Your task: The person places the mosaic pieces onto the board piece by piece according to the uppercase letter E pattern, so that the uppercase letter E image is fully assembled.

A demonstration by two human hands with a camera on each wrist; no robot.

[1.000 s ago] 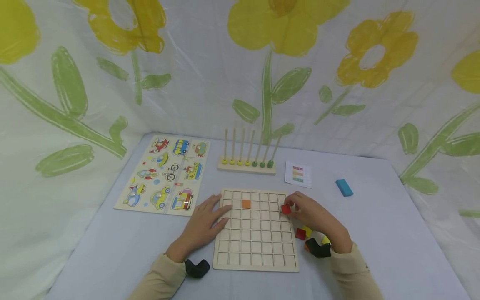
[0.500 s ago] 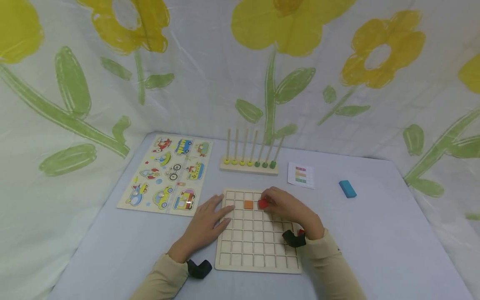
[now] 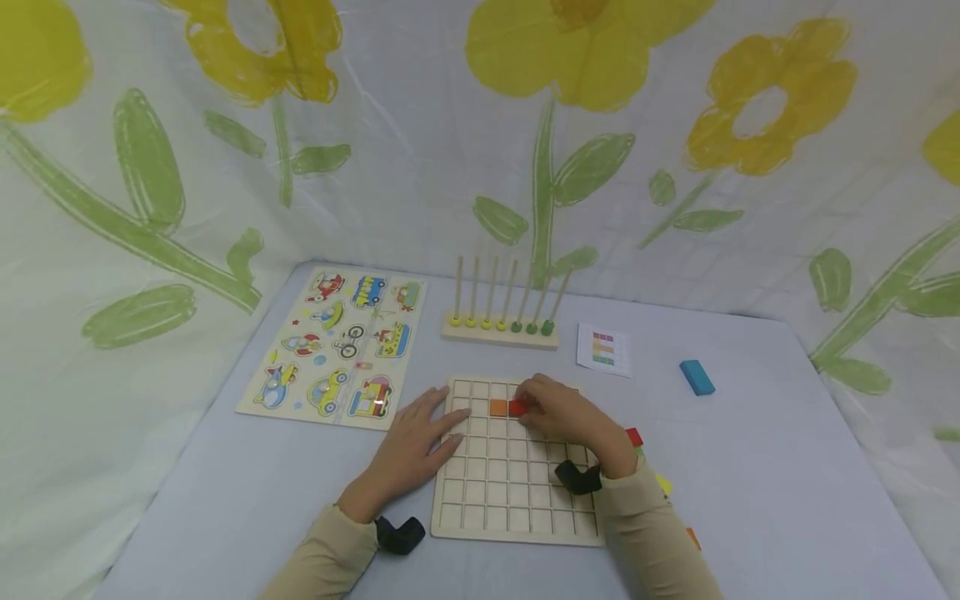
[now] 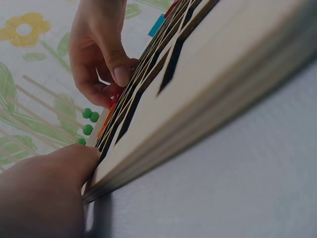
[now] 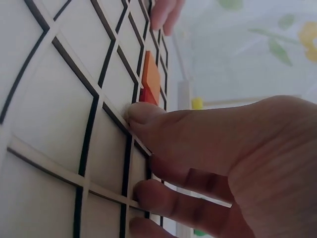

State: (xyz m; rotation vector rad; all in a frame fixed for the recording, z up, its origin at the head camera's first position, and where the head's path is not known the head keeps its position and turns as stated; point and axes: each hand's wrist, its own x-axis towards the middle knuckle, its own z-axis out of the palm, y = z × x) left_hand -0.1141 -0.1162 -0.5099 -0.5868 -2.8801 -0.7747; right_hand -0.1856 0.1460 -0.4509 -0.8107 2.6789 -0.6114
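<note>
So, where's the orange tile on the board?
In the head view, the orange tile is on the board, second row down, just left of the red tile.

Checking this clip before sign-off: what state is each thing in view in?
Grid, flat, most visible cells unfilled
Orange tile, in a cell
Red tile, held beside the orange tile; seating unclear
Left hand, fingers spread, resting on the grid
Right hand, grip pinching the red tile
Loose tiles, beside the grid, some partly hidden
Puzzle, flat, pictures up
Peg rack, standing, beads low
Card, flat, printed side up
Blue block, untouched
</note>
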